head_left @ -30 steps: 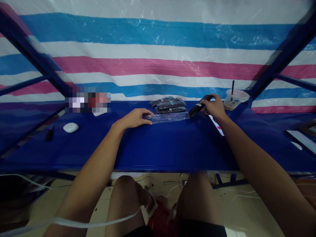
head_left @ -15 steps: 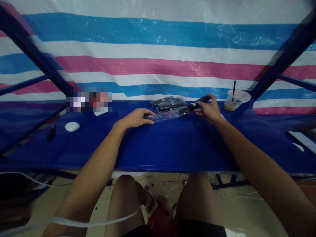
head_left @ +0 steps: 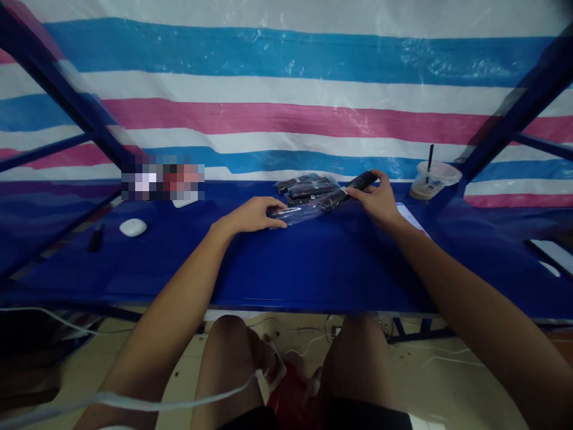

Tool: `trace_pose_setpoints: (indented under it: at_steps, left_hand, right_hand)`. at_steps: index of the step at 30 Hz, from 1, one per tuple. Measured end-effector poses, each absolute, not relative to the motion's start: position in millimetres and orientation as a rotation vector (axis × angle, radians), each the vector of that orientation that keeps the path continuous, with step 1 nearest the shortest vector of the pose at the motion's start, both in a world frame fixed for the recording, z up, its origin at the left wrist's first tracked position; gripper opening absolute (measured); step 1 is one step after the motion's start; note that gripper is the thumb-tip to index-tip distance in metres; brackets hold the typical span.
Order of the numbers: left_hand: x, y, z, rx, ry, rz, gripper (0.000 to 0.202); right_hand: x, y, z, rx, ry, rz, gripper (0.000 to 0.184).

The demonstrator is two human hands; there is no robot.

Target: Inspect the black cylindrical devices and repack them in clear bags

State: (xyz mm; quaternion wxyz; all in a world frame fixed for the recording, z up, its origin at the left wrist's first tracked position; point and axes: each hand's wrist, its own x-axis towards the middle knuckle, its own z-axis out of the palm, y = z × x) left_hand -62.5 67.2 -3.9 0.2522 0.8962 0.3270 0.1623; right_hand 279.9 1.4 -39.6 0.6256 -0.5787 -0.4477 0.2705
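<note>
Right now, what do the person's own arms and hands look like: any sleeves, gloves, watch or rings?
Both arms are bare from the bottom of the picture to the wrist, with no sleeves in view. The left hand and right hand wear no gloves. No watch, bracelet or ring shows on the wrists or fingers.

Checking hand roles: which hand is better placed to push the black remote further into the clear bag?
Right. The right hand already grips the black remote at its outer end, with its other end in the clear bag. The left hand pins the bag's near end to the blue table.
</note>
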Motion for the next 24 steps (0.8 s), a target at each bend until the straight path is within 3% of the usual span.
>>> trace_pose_setpoints:
  at_steps: [7,12,19,24]
  left_hand:
    - [-59.1,58.2,5.6,2.387,0.899,0.391,0.061]
    - [-59.2,53.0,12.3,2.316,0.841,0.283,0.05]
    - [-36.0,48.0,0.4,2.083,0.75,0.408,0.061]
    - [-15.7,40.0,-12.6,1.813,0.7,0.476,0.048]
  right_hand:
    - [278.8,-1.9,-36.3,-1.263,-1.078,0.681,0.086]
    - [272.3,-3.8,-33.7,-1.244,-1.193,0.724,0.077]
    - [253.6,-13.1,-26.9,-1.166,-1.33,0.818,0.061]
    - [238.5,-23.8,-22.0,-1.106,-1.43,0.896,0.054]
